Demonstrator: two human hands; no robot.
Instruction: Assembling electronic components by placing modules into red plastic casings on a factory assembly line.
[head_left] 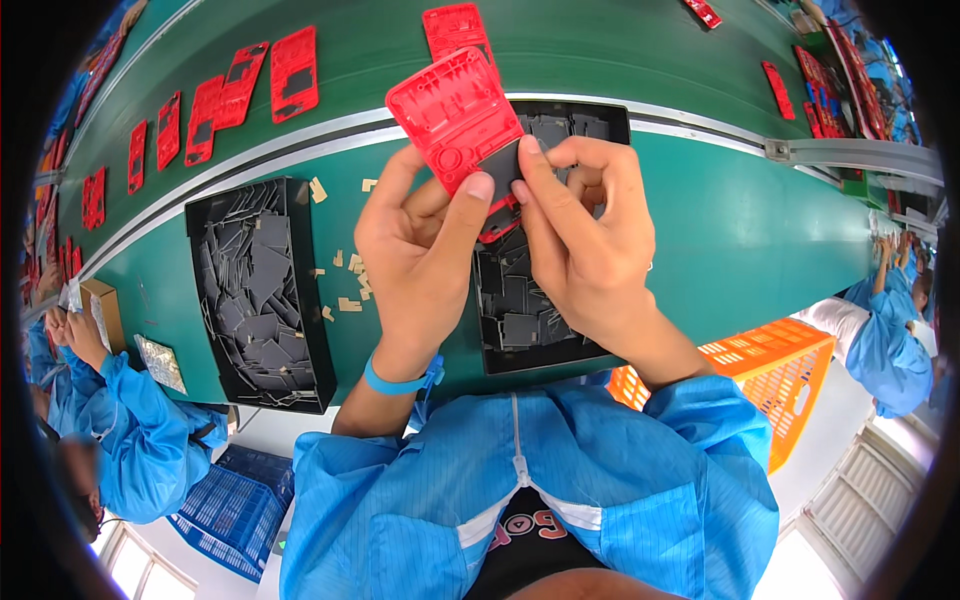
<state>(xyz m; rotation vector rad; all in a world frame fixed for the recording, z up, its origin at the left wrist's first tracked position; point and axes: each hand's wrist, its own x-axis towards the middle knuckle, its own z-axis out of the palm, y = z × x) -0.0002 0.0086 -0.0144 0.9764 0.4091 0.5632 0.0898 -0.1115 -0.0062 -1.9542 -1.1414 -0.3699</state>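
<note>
I see left hand [420, 250] gripping red plastic shell [455, 115] at frame centre; right hand [585, 235] fingers pinching grey pad [500, 165] against it.

Green bench [740, 230] carries two black trays [300, 290], tan scraps [345, 300].

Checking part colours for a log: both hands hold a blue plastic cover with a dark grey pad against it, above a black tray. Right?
Not quite: the cover is red, as the head view shows. Both hands, left and right, hold it with the pad above the tray.
</note>
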